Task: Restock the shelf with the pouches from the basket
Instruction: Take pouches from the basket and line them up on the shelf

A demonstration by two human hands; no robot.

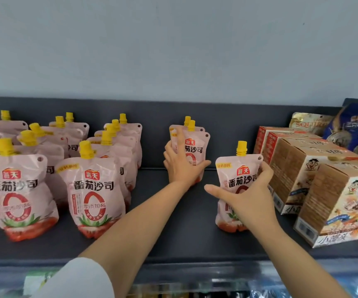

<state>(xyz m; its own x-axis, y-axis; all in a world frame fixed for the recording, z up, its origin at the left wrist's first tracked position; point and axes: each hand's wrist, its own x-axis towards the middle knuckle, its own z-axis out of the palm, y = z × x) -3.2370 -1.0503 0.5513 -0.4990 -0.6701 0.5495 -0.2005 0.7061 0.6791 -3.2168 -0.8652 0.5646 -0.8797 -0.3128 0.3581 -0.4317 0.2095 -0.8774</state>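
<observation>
From the head camera, I look down on the dark shelf (186, 222). My left hand (182, 166) reaches to about twelve o'clock and wraps the rear pouches (195, 143), two of them standing one behind the other near the back lip; my fingers (179, 136) are spread across the front face, with the thumb hooked round the right edge low down. My right hand (249, 198) sits at about two o'clock, cupping the front pouch (238, 175): thumb stretched out to the left and off the pack, the other fingers curled round its right edge just below the yellow cap. That pouch stands upright, just beside the brown cartons (315, 181) at three o'clock. The filled rows of pouches (92, 190) stand at nine to ten o'clock, well apart from this new column. The basket is not in view.

To do this well, I judge I should push the rear pair straight back until they meet the lip, keep their labels facing me, then slide the front pouch in line behind them without tipping it, since these soft bases topple easily. The spouts should all line up.
</observation>
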